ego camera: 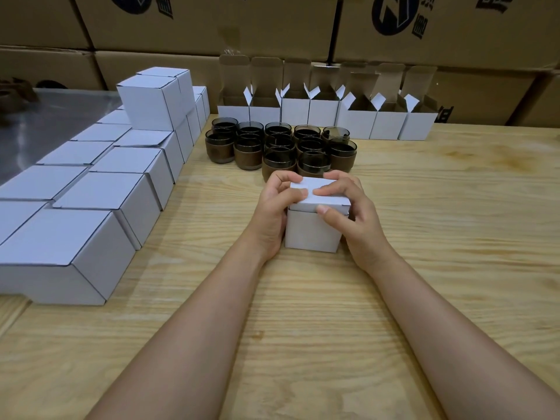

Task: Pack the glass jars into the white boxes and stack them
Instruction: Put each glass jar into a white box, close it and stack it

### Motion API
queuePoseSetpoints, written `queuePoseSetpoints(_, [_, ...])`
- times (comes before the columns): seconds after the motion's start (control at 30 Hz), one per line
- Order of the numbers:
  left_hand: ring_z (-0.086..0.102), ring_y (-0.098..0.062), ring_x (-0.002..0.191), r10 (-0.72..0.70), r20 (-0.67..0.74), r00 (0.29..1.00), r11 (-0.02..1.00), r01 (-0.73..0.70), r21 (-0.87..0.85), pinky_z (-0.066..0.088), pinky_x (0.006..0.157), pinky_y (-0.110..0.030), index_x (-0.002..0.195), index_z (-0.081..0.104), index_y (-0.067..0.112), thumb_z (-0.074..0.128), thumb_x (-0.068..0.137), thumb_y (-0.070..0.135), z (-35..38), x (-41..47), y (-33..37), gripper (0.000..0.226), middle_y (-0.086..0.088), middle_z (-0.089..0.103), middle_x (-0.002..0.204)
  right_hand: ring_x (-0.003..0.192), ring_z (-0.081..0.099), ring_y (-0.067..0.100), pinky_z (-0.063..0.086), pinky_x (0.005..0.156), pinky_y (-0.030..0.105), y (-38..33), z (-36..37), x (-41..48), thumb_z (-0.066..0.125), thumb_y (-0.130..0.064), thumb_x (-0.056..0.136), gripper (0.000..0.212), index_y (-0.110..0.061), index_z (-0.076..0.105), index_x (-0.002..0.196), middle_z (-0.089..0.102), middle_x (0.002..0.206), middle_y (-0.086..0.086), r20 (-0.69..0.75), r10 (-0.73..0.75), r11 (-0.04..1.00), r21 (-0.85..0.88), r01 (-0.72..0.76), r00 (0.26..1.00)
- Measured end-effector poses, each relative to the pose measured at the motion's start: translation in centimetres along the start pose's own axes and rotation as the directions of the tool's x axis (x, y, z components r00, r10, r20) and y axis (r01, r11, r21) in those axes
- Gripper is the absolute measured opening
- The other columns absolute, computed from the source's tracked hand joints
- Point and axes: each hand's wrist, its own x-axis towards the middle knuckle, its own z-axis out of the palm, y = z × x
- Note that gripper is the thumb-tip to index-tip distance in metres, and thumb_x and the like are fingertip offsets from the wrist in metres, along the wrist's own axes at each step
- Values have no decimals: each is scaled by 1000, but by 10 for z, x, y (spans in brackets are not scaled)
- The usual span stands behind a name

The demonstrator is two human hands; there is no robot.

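Note:
A small white box [312,231] stands on the wooden table [303,313] in front of me, its lid lying nearly flat on top. My left hand [272,213] grips its left side, with the thumb pressing the lid. My right hand [354,219] grips the right side, its fingers curled over the lid's top and front edge. Behind the box stand several dark glass jars [278,147] with brown lower halves. What is inside the box is hidden.
Several shut white boxes [100,189] are stacked in rows at the left, two layers high at the back. A row of open white boxes [324,113] lines the far edge. Large brown cartons [212,25] form a wall behind.

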Motion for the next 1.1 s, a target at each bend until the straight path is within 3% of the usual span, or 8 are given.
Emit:
queuePoseSetpoints(0.23, [51,-22,83,-7,-37,999,999,9,52,43,66,-30,91,51,18,56,62,10,2,-3,2,30,-11,52,98,118,45,5,35,94,19,4,-2,4,47,-17,74,33,-35,74,68,49,120,-8,-12,109,983,149,-106,994])
queuePoseSetpoints(0.47, [54,-22,90,-11,-79,997,998,15,56,44,75,-33,97,61,16,60,67,17,-2,-4,4,29,-5,58,94,115,48,12,36,96,31,8,-12,4,48,-21,80,29,-19,72,95,50,124,-7,97,231,885,392,-250,968])
queuePoseSetpoints(0.53, [56,-17,96,186,-145,972,963,-151,222,43,85,-30,100,65,8,60,74,26,0,-8,3,32,-5,61,100,108,52,17,38,94,34,7,-12,6,51,-19,78,33,-20,65,108,56,117,-1,90,273,858,428,-285,958])
queuePoseSetpoints(0.63, [55,-19,116,658,85,748,383,-429,818,39,98,-34,112,66,4,57,81,48,0,-18,-7,54,-9,59,123,98,54,18,42,86,34,5,-11,6,55,-19,78,30,-20,62,107,58,105,1,79,297,853,426,-301,952])
queuePoseSetpoints(0.7, [53,-29,120,678,285,678,28,-411,911,39,97,-43,116,66,9,63,75,58,3,-23,-13,65,-13,54,133,92,52,18,42,78,33,3,-10,6,56,-21,80,20,-18,62,100,57,100,3,69,294,859,419,-295,953])
queuePoseSetpoints(0.77, [53,-35,117,611,310,729,-74,-337,939,43,90,-48,112,68,11,72,67,62,7,-23,-18,68,-17,51,136,91,53,17,43,77,34,3,-11,7,52,-31,88,19,-17,61,97,58,101,3,59,298,849,441,-292,953])
queuePoseSetpoints(0.87, [50,-40,116,594,203,779,-58,-210,976,47,82,-46,106,67,9,76,64,53,9,-21,-17,62,-21,49,136,96,57,13,44,83,32,3,-10,9,41,-42,87,36,-15,60,101,61,107,0,63,290,839,463,-286,955])
queuePoseSetpoints(1.1, [42,-15,123,479,-282,831,527,-15,850,38,91,-22,119,58,28,77,68,33,0,-12,-1,55,2,37,134,113,47,19,40,103,41,6,-8,14,41,-46,85,45,-16,59,114,55,120,5,32,358,807,492,-326,933])
